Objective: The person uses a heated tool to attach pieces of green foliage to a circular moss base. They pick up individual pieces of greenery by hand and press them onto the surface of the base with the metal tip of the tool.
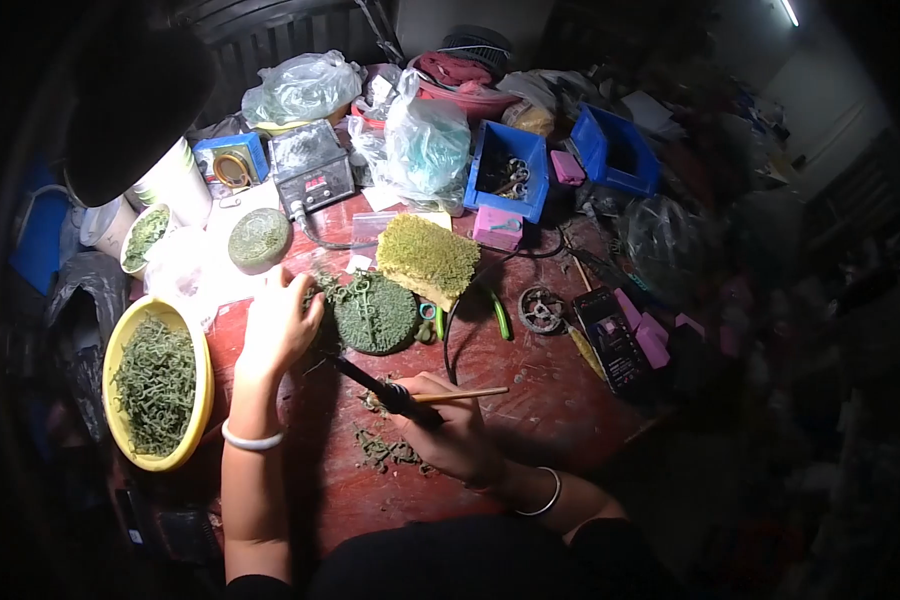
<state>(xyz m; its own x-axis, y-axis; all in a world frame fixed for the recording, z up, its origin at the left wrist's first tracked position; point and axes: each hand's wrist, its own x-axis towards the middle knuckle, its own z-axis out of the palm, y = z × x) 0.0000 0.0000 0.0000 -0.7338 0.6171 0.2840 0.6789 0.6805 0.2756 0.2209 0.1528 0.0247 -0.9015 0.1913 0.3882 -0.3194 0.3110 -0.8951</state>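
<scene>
1. Green disc [375, 325] lies on the red table [560, 435], in front of a fuzzy yellow-green block [428, 255]. Curly green bits sit on its top.
2. Left hand [282, 325] reaches up the table, back of the hand showing, with its fingers bent by the disc's left edge. Green bits are right at the fingertips — I cannot tell if they are pinched. A white bangle [252, 440] is on that wrist.
3. Right hand [450, 430] comes in from the lower right, with its fingers wrapped around a black tool [372, 388]. The tool points up and left, toward the left hand. A thin wooden stick [485, 392] pokes out of the same hand.
4. Red lit-up signs glow on a grey box [312, 180]. The phone [615, 345] has a lit screen too — its writing is too small to read.
5. Yellow bowl [203, 385] on the left holds lots of curly green strips [157, 390].
6. One blue bin [534, 195] holds metal things with rings. A second blue bin [630, 180] is dark inside, so I cannot tell what it holds.
</scene>
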